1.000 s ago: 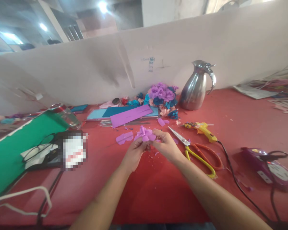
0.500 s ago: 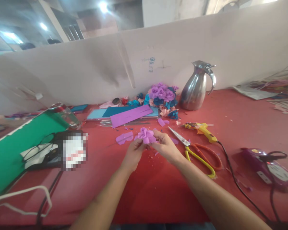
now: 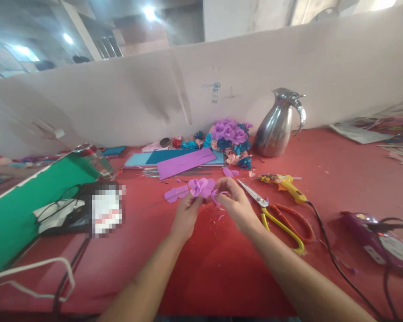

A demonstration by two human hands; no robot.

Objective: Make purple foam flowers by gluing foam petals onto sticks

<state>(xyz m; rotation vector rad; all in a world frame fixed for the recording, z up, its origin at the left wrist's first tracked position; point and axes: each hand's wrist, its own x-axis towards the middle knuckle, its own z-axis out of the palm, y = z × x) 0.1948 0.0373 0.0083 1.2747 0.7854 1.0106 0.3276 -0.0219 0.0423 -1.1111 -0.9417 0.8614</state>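
A purple paper flower [image 3: 201, 187] with a curled centre and spread petals is pinched in my left hand [image 3: 187, 210], just above the red table. Close by on its right, my right hand [image 3: 237, 203] is closed on a loose purple paper petal [image 3: 219, 196]. Cut purple paper pieces [image 3: 175, 193] lie on the table left of the flower. Scissors [image 3: 272, 217] with one yellow and one orange handle rest open to the right of my right hand. Beyond them is a yellow hot glue gun [image 3: 289, 185] with a dark cord.
Purple paper strip [image 3: 186, 163] lies on blue sheets at the back, near a bunch of paper flowers [image 3: 230, 136]. A steel jug [image 3: 277, 125] stands behind. A maroon power socket [image 3: 378, 241] sits right; eyeglasses [image 3: 55, 208] and a glass jar [image 3: 96, 161] are left.
My right hand has drawn slightly away from the flower and now shows a separate petal. The flower has tilted and shifted slightly left in my left hand. The view has shifted slightly.
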